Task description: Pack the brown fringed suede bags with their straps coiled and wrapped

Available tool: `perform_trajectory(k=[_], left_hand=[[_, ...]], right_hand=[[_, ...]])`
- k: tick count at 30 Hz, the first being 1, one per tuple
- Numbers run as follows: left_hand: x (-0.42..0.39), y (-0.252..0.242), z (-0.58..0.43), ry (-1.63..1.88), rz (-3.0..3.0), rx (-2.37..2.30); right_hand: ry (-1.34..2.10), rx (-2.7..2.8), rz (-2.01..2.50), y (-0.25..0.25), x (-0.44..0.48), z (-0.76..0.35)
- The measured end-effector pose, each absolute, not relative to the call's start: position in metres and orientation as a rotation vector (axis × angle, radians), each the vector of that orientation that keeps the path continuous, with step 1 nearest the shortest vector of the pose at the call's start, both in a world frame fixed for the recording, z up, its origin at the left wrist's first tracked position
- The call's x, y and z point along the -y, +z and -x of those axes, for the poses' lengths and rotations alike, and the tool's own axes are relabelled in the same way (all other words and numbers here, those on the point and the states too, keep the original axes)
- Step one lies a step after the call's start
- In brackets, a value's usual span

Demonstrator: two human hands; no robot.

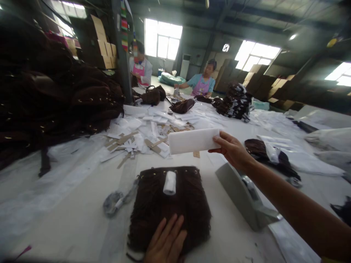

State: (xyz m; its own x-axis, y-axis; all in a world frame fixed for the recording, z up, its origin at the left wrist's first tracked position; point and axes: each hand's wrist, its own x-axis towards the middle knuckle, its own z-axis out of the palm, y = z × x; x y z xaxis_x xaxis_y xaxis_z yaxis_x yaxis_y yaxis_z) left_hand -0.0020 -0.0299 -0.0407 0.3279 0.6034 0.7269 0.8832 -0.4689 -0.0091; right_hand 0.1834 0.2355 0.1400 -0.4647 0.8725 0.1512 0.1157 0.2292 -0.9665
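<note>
Right hand (231,148) pinches a flat white rectangular packet (192,141) by its right end, beyond the dark brown fringed bag (156,197); packet judged light, best end-held. Left hand (168,239) lies flat on bag, gripping nothing.

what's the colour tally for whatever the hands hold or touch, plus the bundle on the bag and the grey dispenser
White: 2 (flat piece in the right hand, bundle on the bag)
Dark brown: 1 (bag under the left hand)
Grey: 1 (dispenser)
Total: 4

Bag (175,206) dark brown; packet (192,141) white; tape dispenser (237,197) grey; tabletop (227,241) white; hanging strip (124,27) multicoloured, striped
</note>
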Motion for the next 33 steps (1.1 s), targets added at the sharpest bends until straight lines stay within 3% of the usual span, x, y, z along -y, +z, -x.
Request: perform_trajectory(k=[4,7,13,20,25,33], left_hand=[[0.053,-0.02,0.002,-0.937,2.268,1.644],[0.061,-0.012,0.009,-0.847,2.374,1.621],[0.052,-0.007,0.033,-0.583,2.586,1.493],[0.03,0.031,0.067,-0.701,2.996,1.664],[0.004,0.066,0.087,-0.581,3.336,1.623],[-0.008,0.081,0.086,-0.406,3.546,1.521]], right_hand=[[1.295,1.91,1.032,0.112,-0.178,-0.229],[1.097,2.142,1.087,0.093,-0.147,-0.244],[0.703,2.446,0.926,0.08,-0.116,-0.228],[0.47,2.249,0.634,0.094,-0.037,-0.24],[0.286,2.506,0.464,0.045,0.03,-0.223],[-0.169,2.362,0.721,-0.011,0.003,-0.18]])
